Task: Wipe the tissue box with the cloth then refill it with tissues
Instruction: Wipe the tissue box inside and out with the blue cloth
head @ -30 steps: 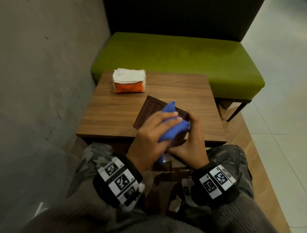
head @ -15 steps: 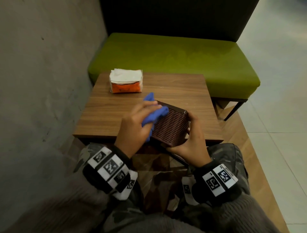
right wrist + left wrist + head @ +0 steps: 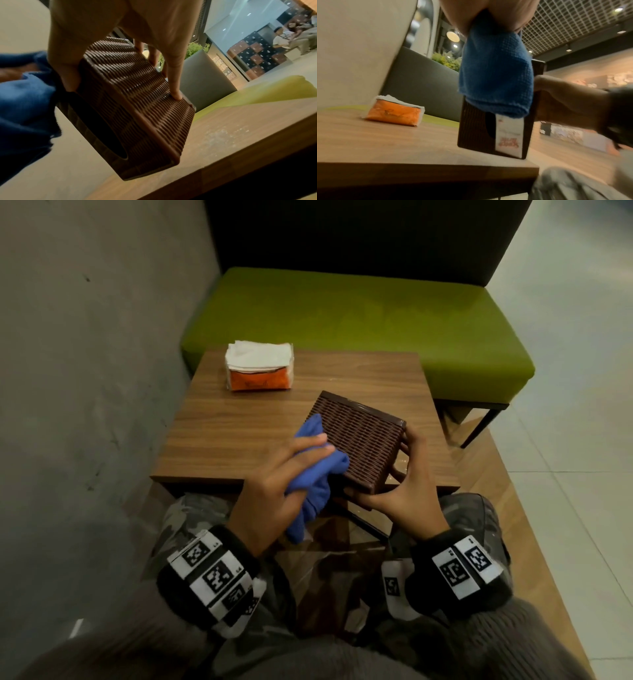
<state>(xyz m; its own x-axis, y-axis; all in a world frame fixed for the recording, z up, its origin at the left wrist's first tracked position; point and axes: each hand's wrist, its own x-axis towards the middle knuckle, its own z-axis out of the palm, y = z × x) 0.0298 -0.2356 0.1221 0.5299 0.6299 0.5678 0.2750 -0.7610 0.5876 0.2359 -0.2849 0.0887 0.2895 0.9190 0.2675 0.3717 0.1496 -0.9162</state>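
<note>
— From the head camera, what are the hands doing?

— The right hand (image 3: 407, 491) grips the brown woven tissue box (image 3: 359, 441) at its near right corner, thumb under the near edge, fingers curled up the right side. The box is tilted over the near right part of the wooden table (image 3: 239, 426), one broad ribbed face up, its far edge running from upper left to lower right. The left hand (image 3: 277, 491), fingers fairly straight, presses a bunched blue cloth (image 3: 315, 474) against the box's left edge; a tail of cloth hangs below the palm. A pack of tissues (image 3: 259, 370) in an orange wrapper lies at the table's far left, well apart. Whether the box touches the tabletop cannot be told here.

— And the left wrist view?

— Only the base of the left hand (image 3: 488, 14) shows, cut off at the top, clamping the cloth (image 3: 494, 79), which drapes over the box (image 3: 476, 128) and hides its upper part. The box stands on edge, its lower corner on or just above the table (image 3: 385, 142). The picture is blurred.

— The right wrist view?

— The right hand (image 3: 120, 33) spans the box (image 3: 137, 101), thumb on one edge, fingertips (image 3: 175, 93) on the other. The oval slot faces down and toward the camera. The cloth (image 3: 25, 101) is cut off at the left.
</note>
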